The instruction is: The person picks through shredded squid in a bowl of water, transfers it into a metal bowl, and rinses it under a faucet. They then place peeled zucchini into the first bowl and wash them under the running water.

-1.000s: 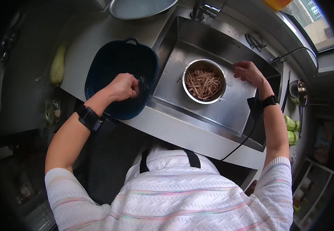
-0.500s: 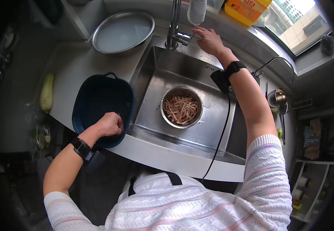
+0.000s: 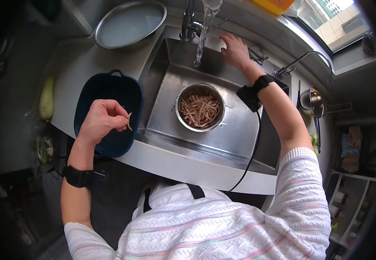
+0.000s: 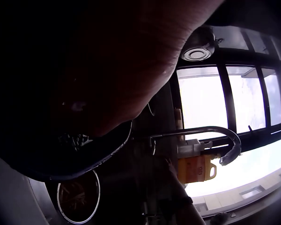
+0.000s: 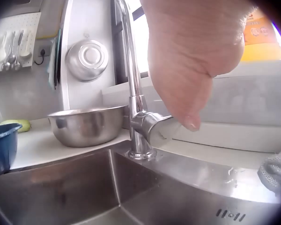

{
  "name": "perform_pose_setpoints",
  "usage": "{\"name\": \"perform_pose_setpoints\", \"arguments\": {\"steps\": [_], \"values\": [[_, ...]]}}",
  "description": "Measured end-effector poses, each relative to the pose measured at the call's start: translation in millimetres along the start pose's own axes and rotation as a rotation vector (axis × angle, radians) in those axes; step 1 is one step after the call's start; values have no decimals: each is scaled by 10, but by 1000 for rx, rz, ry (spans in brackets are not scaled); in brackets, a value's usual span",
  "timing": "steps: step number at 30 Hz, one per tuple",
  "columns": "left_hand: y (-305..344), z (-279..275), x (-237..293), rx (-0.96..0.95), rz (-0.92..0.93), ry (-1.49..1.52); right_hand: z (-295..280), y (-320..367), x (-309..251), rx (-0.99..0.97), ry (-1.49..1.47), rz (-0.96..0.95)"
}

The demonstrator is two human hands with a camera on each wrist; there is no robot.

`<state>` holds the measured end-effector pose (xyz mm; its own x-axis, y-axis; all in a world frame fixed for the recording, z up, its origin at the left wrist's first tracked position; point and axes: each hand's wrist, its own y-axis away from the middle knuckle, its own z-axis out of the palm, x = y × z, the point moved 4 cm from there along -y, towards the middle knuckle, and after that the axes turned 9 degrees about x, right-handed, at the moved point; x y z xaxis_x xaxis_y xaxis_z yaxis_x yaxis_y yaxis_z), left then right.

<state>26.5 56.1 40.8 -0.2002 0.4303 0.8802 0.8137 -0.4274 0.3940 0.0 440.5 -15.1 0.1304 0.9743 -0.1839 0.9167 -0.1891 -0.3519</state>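
Note:
My left hand (image 3: 99,121) pinches a thin, pale-brown meat strip (image 3: 130,121) between thumb and fingertips, over the dark blue basin (image 3: 139,106). Similar strips (image 3: 199,112) fill a round metal bowl (image 3: 221,117) standing in the sink (image 3: 240,104). At the back of the sink my right hand (image 3: 236,52) reaches out with fingers extended, its fingertips close to the faucet lever (image 5: 161,130). Water (image 3: 201,39) pours from the faucet (image 3: 188,26) down into the sink behind the bowl. The left wrist view is dark, and the pinch is hidden there.
A wide metal bowl (image 5: 91,126) stands on the counter left of the faucet. A pale green squash (image 3: 47,99) lies at the far left. A yellow-orange jug (image 4: 194,169) stands by the window, and a ladle (image 3: 316,102) lies at the right.
My left hand has risen from inside the basin and now shows a meat strip. The right hand went to the faucet lever, then drew slightly back; water now runs.

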Motion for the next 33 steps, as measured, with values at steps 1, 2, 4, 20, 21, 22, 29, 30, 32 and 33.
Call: {"name": "perform_pose_setpoints", "arguments": {"steps": [1, 2, 4, 20, 21, 22, 29, 30, 32, 33], "values": [[29, 90, 95, 9, 69, 87, 216, 216, 162, -155, -62, 115], [48, 188, 171, 19, 139, 174, 510, 507, 370, -310, -126, 230], [37, 460, 260, -12, 202, 216, 829, 1213, 459, -678, -252, 477], [-146, 1326, -543, 125, 546, -394, 1048, 1493, -195, -391, -116, 316], [-60, 1261, -565, 131, 542, -389, 876, 1391, -380, -444, -65, 163], [24, 1216, -605, 111, 513, -463, 955, 1412, -448, -450, -62, 154], [166, 1061, -961, 235, 647, -474, 1520, 1495, -1019, -673, 30, -128], [138, 1070, -1015, 247, 641, -473, 1625, 1481, -1014, -675, 29, -142], [75, 1054, -1083, 306, 636, -372, 1816, 1367, -923, -665, 16, -165], [66, 1051, -1092, 314, 636, -370, 1847, 1312, -892, -664, 19, -173]]}}
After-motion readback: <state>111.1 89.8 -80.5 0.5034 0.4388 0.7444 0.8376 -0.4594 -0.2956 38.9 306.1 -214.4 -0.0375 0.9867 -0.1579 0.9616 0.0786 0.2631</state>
